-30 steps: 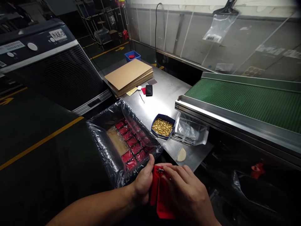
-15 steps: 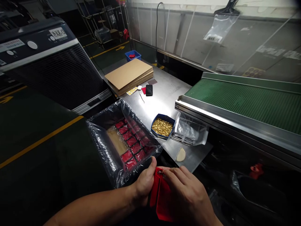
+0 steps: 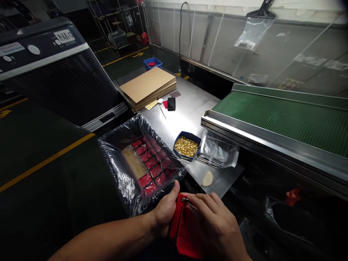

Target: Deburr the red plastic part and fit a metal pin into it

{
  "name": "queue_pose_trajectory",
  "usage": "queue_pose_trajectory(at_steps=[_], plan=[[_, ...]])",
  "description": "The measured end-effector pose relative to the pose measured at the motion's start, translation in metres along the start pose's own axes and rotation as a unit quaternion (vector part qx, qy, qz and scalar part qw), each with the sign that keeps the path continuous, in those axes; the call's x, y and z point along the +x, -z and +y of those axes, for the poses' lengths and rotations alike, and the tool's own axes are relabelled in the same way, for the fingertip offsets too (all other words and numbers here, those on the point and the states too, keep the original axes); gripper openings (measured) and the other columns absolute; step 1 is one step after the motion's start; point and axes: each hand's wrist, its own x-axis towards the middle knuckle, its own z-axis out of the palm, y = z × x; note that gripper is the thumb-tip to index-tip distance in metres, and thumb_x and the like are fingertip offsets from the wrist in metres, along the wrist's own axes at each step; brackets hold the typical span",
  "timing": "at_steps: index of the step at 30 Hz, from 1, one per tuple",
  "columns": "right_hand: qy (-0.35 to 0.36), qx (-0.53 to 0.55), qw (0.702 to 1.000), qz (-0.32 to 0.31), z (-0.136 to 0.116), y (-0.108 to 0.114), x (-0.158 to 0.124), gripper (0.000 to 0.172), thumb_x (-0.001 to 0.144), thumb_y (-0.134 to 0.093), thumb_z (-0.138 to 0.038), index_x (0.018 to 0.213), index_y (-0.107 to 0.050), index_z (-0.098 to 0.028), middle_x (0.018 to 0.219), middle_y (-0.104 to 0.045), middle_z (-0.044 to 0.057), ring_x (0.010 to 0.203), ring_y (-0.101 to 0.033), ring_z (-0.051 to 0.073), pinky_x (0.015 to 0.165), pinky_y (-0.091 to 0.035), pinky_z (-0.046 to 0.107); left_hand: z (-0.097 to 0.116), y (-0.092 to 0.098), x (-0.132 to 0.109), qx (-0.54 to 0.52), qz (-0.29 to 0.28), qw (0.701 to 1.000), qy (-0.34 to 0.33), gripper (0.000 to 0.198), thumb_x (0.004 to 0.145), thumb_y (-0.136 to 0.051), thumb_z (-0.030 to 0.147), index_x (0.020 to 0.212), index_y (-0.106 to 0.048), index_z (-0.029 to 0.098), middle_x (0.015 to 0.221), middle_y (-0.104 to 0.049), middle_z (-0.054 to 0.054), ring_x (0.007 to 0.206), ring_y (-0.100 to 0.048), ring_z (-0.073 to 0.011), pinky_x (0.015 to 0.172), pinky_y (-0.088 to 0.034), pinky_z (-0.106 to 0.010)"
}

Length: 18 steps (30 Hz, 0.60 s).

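Note:
Close to my body, my left hand (image 3: 166, 210) grips the left side of a red wallet-like case (image 3: 187, 232), thumb pointing up beside its top edge. My right hand (image 3: 214, 219) lies over the case's upper right, fingers bent together and pressed onto it. A small shiny metal piece (image 3: 185, 199) shows at the top edge by my right fingertips; its kind is too small to tell. Just beyond my left hand stands a bin (image 3: 119, 174) lined with clear plastic, holding several red wrapped pieces (image 3: 150, 163) in rows over a brown sheet.
On the metal table (image 3: 190, 105) are a blue tray of small gold-coloured parts (image 3: 186, 146), a clear plastic holder (image 3: 217, 148), a pale pad (image 3: 207, 178), a black case (image 3: 171, 104) and stacked cardboard (image 3: 148, 85). A green conveyor (image 3: 285, 119) runs right; a dark machine (image 3: 65, 79) stands left.
The whole view has shifted slightly. My right hand has moved a little on the red case, and more of the shiny metal piece shows by its fingertips. Both hands keep their hold.

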Motion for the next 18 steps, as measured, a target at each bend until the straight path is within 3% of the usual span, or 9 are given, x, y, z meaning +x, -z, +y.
queue_pose_trajectory(at_steps=[3, 9, 14, 18], plan=[[-0.005, 0.011, 1.000, -0.013, 0.002, 0.000, -0.001, 0.027, 0.094, -0.052, -0.011, 0.119, -0.059, -0.019, 0.102, -0.064, 0.002, 0.083, -0.050, 0.013, 0.072, -0.043, 0.028, -0.001, 0.001, 0.000, 0.006, 0.012, 1.000, 0.001, 0.081, 0.097, -0.017, 0.067, 0.112, -0.066, 0.004, 0.094, -0.071, -0.019, 0.089, -0.070, -0.0271, 0.091, -0.050, -0.038], [-0.096, 0.070, 0.991, 0.060, -0.001, 0.000, -0.003, 0.017, 0.093, -0.057, -0.016, 0.109, -0.060, -0.020, 0.093, -0.063, 0.000, 0.087, -0.059, 0.005, 0.077, -0.049, 0.017, -0.001, 0.000, 0.001, 0.022, 0.048, 0.998, 0.025, 0.083, 0.098, -0.012, 0.067, 0.108, -0.067, 0.005, 0.095, -0.072, -0.018, 0.085, -0.070, -0.0229, 0.085, -0.050, -0.031], [-0.093, 0.025, 0.995, 0.022, -0.008, -0.002, -0.004, 0.019, 0.095, -0.055, -0.026, 0.113, -0.061, -0.024, 0.090, -0.063, -0.001, 0.080, -0.061, 0.006, 0.072, -0.050, 0.019, 0.001, 0.001, -0.001, 0.044, 0.056, 0.997, 0.014, 0.083, 0.097, -0.015, 0.068, 0.114, -0.066, 0.005, 0.093, -0.072, -0.018, 0.084, -0.070, -0.0250, 0.084, -0.052, -0.034], [-0.090, -0.005, 0.996, 0.015, -0.009, -0.005, -0.005, 0.016, 0.095, -0.054, -0.027, 0.108, -0.062, -0.022, 0.088, -0.062, -0.001, 0.076, -0.061, 0.008, 0.068, -0.051, 0.022, 0.003, 0.001, -0.002, 0.078, 0.095, 0.992, 0.008, 0.080, 0.098, -0.020, 0.067, 0.117, -0.065, 0.004, 0.091, -0.071, -0.018, 0.083, -0.071, -0.0251, 0.083, -0.052, -0.034]])
